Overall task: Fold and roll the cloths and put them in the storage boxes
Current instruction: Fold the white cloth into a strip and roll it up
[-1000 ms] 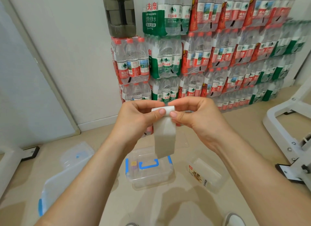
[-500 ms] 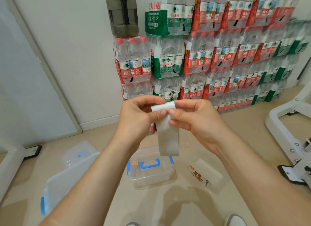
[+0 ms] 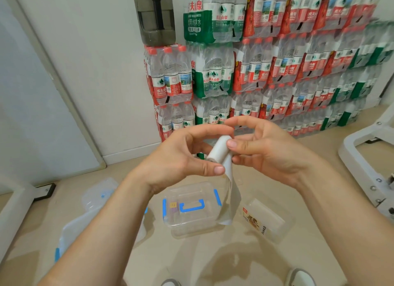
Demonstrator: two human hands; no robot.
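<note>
Both hands are raised well above the floor and clamp a narrow white cloth (image 3: 220,149), partly wound into a tight roll. The left hand (image 3: 185,155) curls round the roll's lower end, thumb beneath and forefinger arched over it. The right hand (image 3: 268,153) pinches the upper end, its thumb pressed on the roll. The unrolled tail hangs free from the roll, its bottom edge appearing over the right edge of the clear plastic storage box with blue latches and handle (image 3: 198,192), which sits lidded on the beige floor (image 3: 213,256). A clear labelled plastic box (image 3: 275,224) lies just right of it, and a clear blue-trimmed box (image 3: 70,232) to the left, with bare floor between them. Stacked shrink-wrapped water bottle packs (image 3: 277,62) line the wall behind.
</note>
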